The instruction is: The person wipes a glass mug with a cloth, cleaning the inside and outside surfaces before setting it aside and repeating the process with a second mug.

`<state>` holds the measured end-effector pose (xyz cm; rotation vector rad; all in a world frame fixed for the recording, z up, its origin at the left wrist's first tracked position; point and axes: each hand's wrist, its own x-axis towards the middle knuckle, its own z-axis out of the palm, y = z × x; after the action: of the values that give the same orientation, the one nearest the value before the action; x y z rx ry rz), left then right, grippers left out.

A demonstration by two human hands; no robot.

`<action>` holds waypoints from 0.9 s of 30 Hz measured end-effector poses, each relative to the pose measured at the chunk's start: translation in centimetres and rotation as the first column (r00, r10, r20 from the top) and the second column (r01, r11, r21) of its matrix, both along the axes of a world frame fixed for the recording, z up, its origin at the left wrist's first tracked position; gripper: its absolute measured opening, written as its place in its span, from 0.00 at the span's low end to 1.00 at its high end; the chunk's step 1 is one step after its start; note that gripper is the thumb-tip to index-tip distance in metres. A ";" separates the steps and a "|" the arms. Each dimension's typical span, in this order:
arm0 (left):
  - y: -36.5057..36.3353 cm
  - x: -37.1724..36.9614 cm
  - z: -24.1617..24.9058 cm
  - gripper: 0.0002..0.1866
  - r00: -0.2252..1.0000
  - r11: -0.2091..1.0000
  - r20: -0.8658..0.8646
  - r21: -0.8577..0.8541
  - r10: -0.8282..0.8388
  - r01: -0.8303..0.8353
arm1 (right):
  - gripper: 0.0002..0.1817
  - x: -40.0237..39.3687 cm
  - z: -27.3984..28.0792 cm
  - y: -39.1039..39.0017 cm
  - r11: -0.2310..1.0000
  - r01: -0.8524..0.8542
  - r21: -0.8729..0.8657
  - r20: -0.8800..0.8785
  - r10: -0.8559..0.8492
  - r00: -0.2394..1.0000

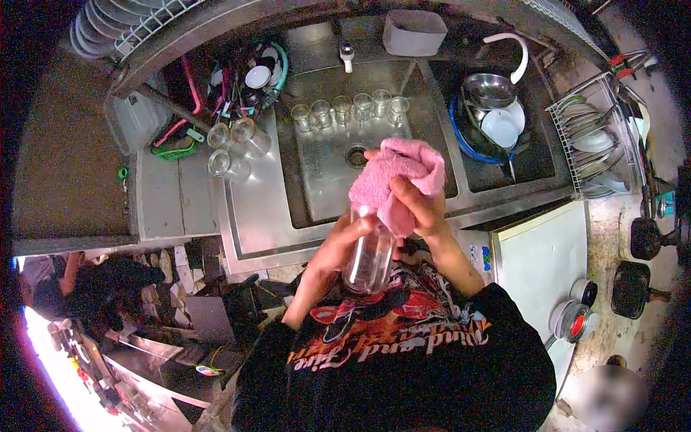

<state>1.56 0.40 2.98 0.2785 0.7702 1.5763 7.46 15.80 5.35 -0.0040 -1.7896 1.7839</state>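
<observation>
My left hand (344, 241) is wrapped around a clear glass jar (369, 265), held tilted in front of my chest above the sink's front edge. My right hand (421, 207) grips a pink cloth (392, 180) that is bunched over the jar's upper end. The cloth hides the jar's mouth and some of my fingers. Beyond my hands, a row of several glass mugs (342, 109) stands along the back of the steel sink basin (317, 189). More clear glass jars (232, 165) are grouped on the counter to the left.
In the right basin, a blue-rimmed tub (461, 140) holds bowls and a metal pan. A basket with a teal rim (282, 68) holds dishes at back left. A faucet (347, 57) and a grey bin (414, 34) are behind the sink. A plate rack (594, 137) stands right.
</observation>
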 end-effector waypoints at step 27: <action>0.3 -0.8 -5.1 0.50 0.151 0.809 -0.861 0.379 0.486 -0.449 | 0.26 2.3 -5.6 -1.8 0.869 -0.209 -0.449 0.135 0.297 0.945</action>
<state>0.72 0.69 -2.08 1.1843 1.9352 1.9618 9.77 13.97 -0.29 -0.1356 -1.5415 2.4195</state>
